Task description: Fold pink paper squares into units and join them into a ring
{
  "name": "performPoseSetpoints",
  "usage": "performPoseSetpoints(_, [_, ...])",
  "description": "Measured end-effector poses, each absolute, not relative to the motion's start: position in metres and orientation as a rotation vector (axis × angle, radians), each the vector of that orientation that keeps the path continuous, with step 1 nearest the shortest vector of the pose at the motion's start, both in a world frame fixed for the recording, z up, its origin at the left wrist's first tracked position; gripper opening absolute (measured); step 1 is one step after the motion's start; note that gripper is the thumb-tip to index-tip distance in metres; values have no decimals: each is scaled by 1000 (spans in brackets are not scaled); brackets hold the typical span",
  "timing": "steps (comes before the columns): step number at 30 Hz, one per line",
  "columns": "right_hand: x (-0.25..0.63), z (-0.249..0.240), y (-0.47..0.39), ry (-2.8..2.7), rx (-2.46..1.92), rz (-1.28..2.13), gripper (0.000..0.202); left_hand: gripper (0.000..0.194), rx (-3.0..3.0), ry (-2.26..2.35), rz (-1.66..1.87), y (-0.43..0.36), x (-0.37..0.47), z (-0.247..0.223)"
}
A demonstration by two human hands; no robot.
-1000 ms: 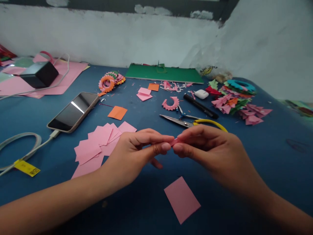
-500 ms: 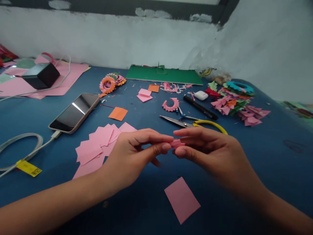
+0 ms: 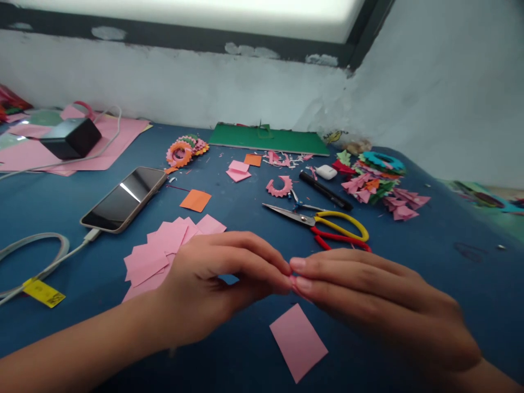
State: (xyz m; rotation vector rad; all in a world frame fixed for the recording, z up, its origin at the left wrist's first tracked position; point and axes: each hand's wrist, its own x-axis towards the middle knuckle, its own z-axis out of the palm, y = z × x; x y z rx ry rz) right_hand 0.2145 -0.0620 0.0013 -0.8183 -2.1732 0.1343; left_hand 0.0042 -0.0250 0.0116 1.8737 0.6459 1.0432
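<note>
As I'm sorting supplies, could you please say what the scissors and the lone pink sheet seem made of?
The scissors show grey, dully shining blades, likely metal, and smooth yellow and red handles, probably plastic. The lone pink sheet looks like matte paper, perhaps thin card, given its glare-free face and crisp edges.

Beneath the fingers (image 3: 249,245), a dark blue tabletop (image 3: 241,210) is seen, partly shadowed. Beyond them, a scuffed pale wall (image 3: 164,82) is topped by a bright window (image 3: 229,13), its dark frame (image 3: 172,41) blotched white; rightward, another pale wall (image 3: 450,82) is shown.
</note>
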Motion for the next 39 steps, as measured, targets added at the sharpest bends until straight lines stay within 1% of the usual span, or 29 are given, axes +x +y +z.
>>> performPoseSetpoints(3, [217, 1, -66, -2198, -826, 126, 32, 24, 1739, 662, 979, -27, 6, 13])
performPoseSetpoints(8, [217, 2, -69, -2156, -861, 131, 27, 23, 1567, 676, 923, -29, 8, 14])
performPoseSetpoints(12, [215, 2, -69, -2106, -881, 136, 28, 22, 1584, 691, 924, -29, 7, 16])
performPoseSetpoints(18, [214, 1, -63, -2107, -790, 94, 24, 22, 1591, 672, 889, -29, 6, 17])
performPoseSetpoints(22, [216, 4, -63, -2161, -763, 60, 21, 16, 1576, 685, 810, -29, 6, 19])
performPoseSetpoints(26, [216, 3, -66, -2192, -787, 75, 24, 11, 1585, 677, 785, -27, 6, 19])
performPoseSetpoints(33, [215, 3, -68, -2235, -775, -3, 23, 12, 1694, 627, 759, -28, 2, 21])
performPoseSetpoints(39, [218, 10, -56, -2333, -651, 155, 19, 19, 1782, 499, 789, -26, 0, 16])
